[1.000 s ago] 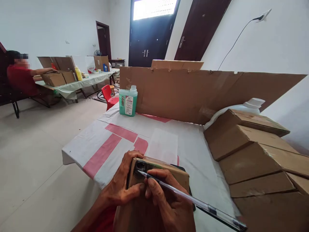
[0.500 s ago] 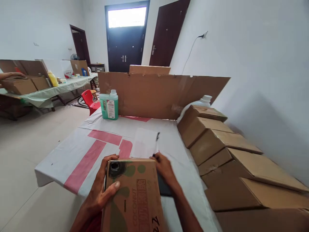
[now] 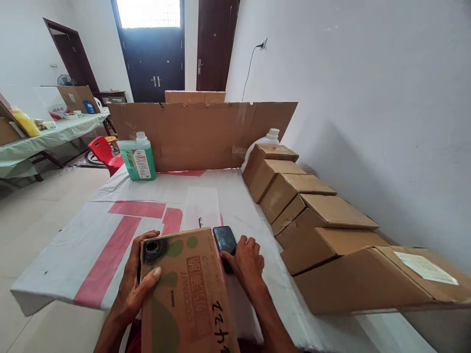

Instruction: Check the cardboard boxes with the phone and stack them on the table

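A flat piece of printed cardboard (image 3: 187, 294) with green shapes, the word COCONUT and handwritten numbers lies at the near edge of the table. My left hand (image 3: 138, 282) grips its upper left corner, thumb on top. My right hand (image 3: 246, 262) rests on the table at the cardboard's right edge, fingers touching a black phone (image 3: 224, 240). The tip of a pen (image 3: 200, 221) shows just beyond the cardboard's far edge.
The table cloth (image 3: 91, 240) is white with red stripes. A green liquid bottle (image 3: 139, 158) stands at the back left before a cardboard screen (image 3: 202, 135). A row of leaning brown boxes (image 3: 316, 215) fills the right side, with a white jug (image 3: 263, 143) behind. Another table (image 3: 47, 137) stands far left.
My right hand stopped writing, set the pen down on the table and moved onto the phone. The view swung right and the cardboard now lies flatter.
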A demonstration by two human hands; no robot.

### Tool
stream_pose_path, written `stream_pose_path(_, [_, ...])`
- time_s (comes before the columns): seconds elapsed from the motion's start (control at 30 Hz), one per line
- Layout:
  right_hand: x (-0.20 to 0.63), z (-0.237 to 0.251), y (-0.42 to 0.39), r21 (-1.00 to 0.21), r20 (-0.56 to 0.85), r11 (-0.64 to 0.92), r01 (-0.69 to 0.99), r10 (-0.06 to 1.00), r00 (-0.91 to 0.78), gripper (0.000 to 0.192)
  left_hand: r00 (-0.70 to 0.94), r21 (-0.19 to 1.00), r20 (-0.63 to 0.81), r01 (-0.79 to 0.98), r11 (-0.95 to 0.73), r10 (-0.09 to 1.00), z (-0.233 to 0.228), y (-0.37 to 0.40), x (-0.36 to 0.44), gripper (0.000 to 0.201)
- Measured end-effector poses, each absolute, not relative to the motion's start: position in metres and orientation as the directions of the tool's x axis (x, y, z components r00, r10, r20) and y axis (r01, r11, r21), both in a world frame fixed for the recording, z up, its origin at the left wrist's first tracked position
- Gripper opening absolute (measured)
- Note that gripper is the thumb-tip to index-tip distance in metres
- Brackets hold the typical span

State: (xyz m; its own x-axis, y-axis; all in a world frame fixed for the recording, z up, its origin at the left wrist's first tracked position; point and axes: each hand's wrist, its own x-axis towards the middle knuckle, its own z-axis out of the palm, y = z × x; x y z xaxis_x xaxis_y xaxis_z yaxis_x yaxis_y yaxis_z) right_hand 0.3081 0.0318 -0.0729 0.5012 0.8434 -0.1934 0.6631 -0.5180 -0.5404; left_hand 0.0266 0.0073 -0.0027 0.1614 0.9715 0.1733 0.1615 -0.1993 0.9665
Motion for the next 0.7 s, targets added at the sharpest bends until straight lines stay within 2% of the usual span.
stream_pose_path(0.1, [0.324,-0.075,0.029,-0.472,-0.239,-0.558,0.682,0.826,0.510,0.058,0.155,0.963,0.190,0.162,-0.215,0.969,0.000,0.009,0.030,0.065])
stream_pose_path(0.2, [0.327,-0.080,0.033,-0.506,-0.276,-0.552,0.663,0.832,0.482,0.059,0.167,0.961,0.191,0.170,-0.219,0.967,0.002,0.011,0.031,0.064])
stream_pose_path(0.37, [0.323,-0.088,0.037,-0.701,-0.288,-0.477,0.530,0.869,0.402,0.027,0.168,0.957,0.208,0.167,-0.236,0.964,0.004,0.012,0.032,0.062])
stream_pose_path(0.4, [0.324,-0.089,0.034,-0.754,-0.279,-0.446,0.482,0.882,0.381,0.026,0.163,0.957,0.216,0.159,-0.242,0.963,0.004,0.012,0.032,0.062])
stream_pose_path(0.47, [0.325,-0.085,0.022,-0.842,-0.257,-0.384,0.379,0.903,0.343,0.036,0.166,0.962,0.217,0.132,-0.240,0.962,0.003,0.012,0.032,0.062])
stream_pose_path(0.53, [0.329,-0.072,0.004,-0.930,-0.237,-0.311,0.197,0.915,0.326,0.051,0.178,0.967,0.203,0.118,-0.226,0.963,0.000,0.012,0.031,0.064])
stream_pose_path(0.6, [0.332,-0.048,-0.015,-0.970,-0.238,-0.211,-0.119,0.919,0.315,0.058,0.200,0.966,0.195,0.131,-0.223,0.960,-0.002,0.011,0.031,0.063])
stream_pose_path(0.67, [0.331,-0.017,-0.033,-0.895,-0.255,-0.111,-0.432,0.921,0.293,0.057,0.219,0.960,0.208,0.140,-0.242,0.953,-0.002,0.011,0.032,0.062])
stream_pose_path(0.7, [0.329,-0.001,-0.040,-0.842,-0.262,-0.086,-0.532,0.928,0.264,0.054,0.230,0.956,0.226,0.136,-0.261,0.947,0.000,0.010,0.034,0.062])
